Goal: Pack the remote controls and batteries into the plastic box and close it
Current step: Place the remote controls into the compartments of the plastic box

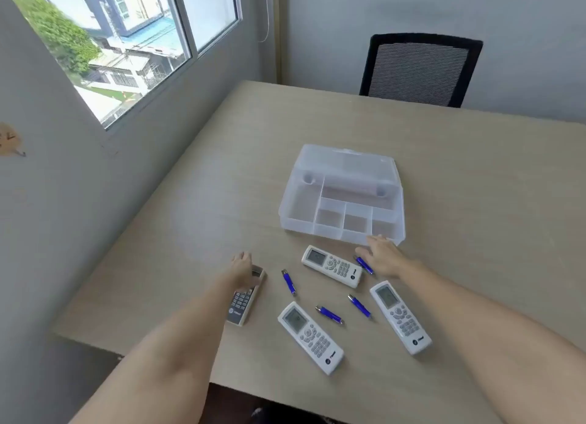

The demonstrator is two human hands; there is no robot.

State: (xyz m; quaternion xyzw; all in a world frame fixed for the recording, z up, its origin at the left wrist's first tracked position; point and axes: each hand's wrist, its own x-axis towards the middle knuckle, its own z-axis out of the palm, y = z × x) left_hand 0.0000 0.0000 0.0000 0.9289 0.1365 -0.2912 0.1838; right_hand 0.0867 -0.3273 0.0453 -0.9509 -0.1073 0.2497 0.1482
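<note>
Left hand laid over top end of leftmost remote, near left edge of tabletop; fingers curled on it, but cannot tell whether already gripped. Better to pinch along both long sides, lift flat. Next, blue battery, then lower remote toward near edge, second battery, upper remote, third battery. Right hand spread flat, holding nothing, touching front wall of plastic box and half covering fourth battery. Rightmost remote apart. Box open at tabletop centre, all compartments vacant, lid tilted back. Advisable to steady box, place remotes in long compartments, batteries in small front ones.
</note>
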